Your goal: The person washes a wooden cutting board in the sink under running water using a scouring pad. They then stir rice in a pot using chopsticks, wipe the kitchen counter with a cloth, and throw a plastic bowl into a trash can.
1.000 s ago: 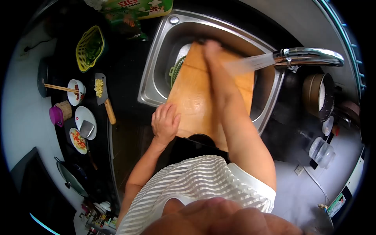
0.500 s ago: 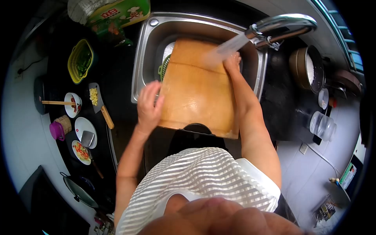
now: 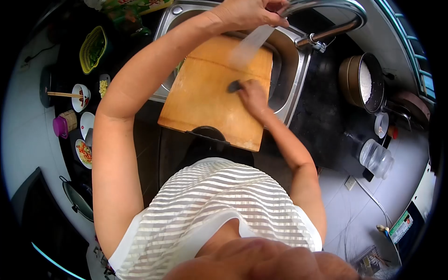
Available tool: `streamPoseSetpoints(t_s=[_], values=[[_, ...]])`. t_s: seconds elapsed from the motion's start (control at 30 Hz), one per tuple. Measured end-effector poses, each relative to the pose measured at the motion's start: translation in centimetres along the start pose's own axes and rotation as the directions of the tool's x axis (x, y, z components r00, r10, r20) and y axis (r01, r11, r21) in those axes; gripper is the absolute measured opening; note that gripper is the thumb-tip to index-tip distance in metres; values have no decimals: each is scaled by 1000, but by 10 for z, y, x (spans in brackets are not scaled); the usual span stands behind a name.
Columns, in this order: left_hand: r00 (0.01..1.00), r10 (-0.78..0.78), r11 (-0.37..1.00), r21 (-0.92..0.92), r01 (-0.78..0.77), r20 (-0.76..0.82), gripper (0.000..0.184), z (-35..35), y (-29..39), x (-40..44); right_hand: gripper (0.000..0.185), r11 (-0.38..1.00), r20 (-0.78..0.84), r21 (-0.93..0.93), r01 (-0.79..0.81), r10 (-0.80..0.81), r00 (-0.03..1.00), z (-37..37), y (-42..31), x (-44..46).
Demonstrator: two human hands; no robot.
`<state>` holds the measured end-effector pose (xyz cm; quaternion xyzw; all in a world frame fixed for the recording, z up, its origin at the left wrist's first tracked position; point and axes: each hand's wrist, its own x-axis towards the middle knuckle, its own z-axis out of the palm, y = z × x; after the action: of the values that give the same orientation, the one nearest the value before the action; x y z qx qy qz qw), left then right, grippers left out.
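Observation:
A wooden cutting board (image 3: 210,93) lies tilted across the sink (image 3: 295,88), its near edge with a dark handle cutout toward my body. My left hand (image 3: 247,13) reaches over the board to the faucet (image 3: 347,7), its fingers closed at the end of the spout. A stream of water (image 3: 252,46) runs from there onto the board. On the board's right half, my right hand (image 3: 254,98) grips a small dark grey scrubbing pad (image 3: 234,86) against the wood; its exact kind is unclear.
To the left are a yellow basket of green vegetables (image 3: 93,50), a bowl with chopsticks (image 3: 80,97), a purple-lidded jar (image 3: 60,126) and a plate of chopped food (image 3: 84,153). On the right stand a pot of white rice (image 3: 366,84) and a clear plastic jar (image 3: 375,158).
My left hand has gone from the board's left edge up to the spout. My right hand has come out of the sink's right side with the dark pad, and the board has turned slightly.

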<state>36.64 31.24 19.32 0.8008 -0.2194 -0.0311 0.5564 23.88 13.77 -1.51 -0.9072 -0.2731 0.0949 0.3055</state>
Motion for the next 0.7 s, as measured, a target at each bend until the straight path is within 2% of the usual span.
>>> streamPoseSetpoints(t_s=[0.03, 0.07, 0.13, 0.2, 0.27, 0.33, 0.37, 0.47, 0.53, 0.6, 0.7], values=[[999, 32, 999, -9, -32, 8, 16, 0, -2, 2, 32, 996, 1, 57, 75, -75, 997, 3, -22, -5], [1000, 26, 998, 58, -26, 13, 15, 1, -2, 1, 33, 982, -1, 115, 150, -150, 989, 3, -36, -9], [999, -44, 998, 35, 44, 8, 16, 3, -5, -2, 32, 980, -15, 125, 155, -154, 988, 3, -31, -12], [999, -43, 996, 73, 43, 4, 18, 0, 1, -3, 31, 975, -38, 140, 174, -170, 985, -2, -19, -9], [996, -85, 929, 361, 84, -12, 18, 1, 17, -2, 31, 1000, 18, 5, 2, -2, 1000, -19, 7, -12], [997, -73, 922, 383, 62, 16, 18, -1, 23, 1, 31, 999, 23, 31, 39, -40, 999, -26, 13, -26], [990, -131, 915, 392, 101, 51, 18, -3, 25, 2, 31, 990, -5, 84, 116, -116, 993, -24, 10, -36], [950, -280, 892, 402, 206, 135, 20, -7, 36, 6, 32, 904, 85, 321, 282, -323, 942, -10, -39, -37], [930, -325, 879, 418, 231, 170, 20, -10, 42, 11, 29, 870, 109, 337, 359, -415, 903, 4, -69, -11], [925, -334, 860, 461, 220, 182, 18, -11, 45, 15, 19, 846, -23, 292, 447, -461, 887, 43, -76, 29], [905, -384, 816, 527, 238, 185, 18, -13, 60, 15, 12, 858, -93, 237, 455, -447, 890, 65, -30, 98]])
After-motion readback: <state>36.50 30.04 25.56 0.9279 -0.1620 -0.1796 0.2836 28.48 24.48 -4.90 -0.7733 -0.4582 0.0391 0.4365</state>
